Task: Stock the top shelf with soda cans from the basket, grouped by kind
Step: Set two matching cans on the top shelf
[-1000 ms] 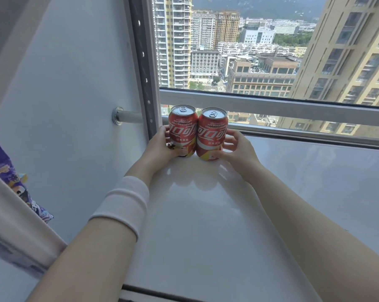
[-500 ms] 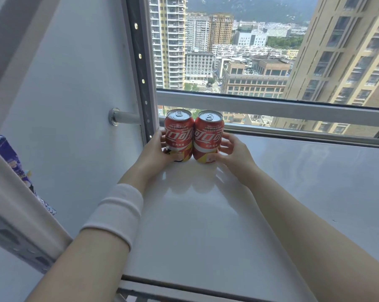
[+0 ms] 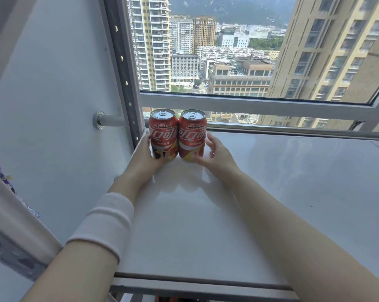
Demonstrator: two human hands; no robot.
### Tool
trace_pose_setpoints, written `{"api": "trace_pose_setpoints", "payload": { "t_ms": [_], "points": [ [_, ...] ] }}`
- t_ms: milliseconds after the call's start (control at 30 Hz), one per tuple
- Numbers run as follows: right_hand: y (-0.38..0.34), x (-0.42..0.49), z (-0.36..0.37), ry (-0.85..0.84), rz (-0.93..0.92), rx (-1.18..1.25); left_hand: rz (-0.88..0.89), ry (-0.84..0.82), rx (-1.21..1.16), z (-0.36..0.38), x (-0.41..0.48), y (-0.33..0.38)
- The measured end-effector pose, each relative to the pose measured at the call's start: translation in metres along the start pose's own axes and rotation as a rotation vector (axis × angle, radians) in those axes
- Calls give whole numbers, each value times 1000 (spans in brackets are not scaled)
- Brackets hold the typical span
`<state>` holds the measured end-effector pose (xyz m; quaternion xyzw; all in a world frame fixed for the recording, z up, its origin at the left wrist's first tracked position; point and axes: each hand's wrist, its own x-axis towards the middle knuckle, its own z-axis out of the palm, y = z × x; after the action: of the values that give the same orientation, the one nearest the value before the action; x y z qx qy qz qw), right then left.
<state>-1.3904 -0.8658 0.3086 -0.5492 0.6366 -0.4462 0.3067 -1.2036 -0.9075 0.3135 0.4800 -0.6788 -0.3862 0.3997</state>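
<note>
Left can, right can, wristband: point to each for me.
left can [image 3: 163, 132]: head view, red label.
right can [image 3: 192, 132]: head view, red label.
wristband [image 3: 105, 223]: head view, middle of band.

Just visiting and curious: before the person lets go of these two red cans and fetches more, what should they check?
1. Left can and right can upright on the shelf: ok.
2. Same kind together: ok, both red, side by side and touching.
3. Left hand has let go its grip on the left can: not ok, it holds the can's side.
4. Right hand clear of the right can: cannot tell, fingers spread and blurred beside it.
5. Shelf room to the right for more cans: ok, bare white surface shows there.
</note>
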Motion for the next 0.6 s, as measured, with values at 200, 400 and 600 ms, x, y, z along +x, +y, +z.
{"api": "trace_pose_setpoints", "payload": {
  "t_ms": [200,400,600],
  "points": [
    [1,-42,-20,53,-74,-196,-99,125,134,6,-34,15],
    [1,-103,-47,50,-165,-360,-54,166,275,26,-91,41],
    [12,-189,-80,54,-303,-489,-17,187,391,65,-178,72]
  ]
}}
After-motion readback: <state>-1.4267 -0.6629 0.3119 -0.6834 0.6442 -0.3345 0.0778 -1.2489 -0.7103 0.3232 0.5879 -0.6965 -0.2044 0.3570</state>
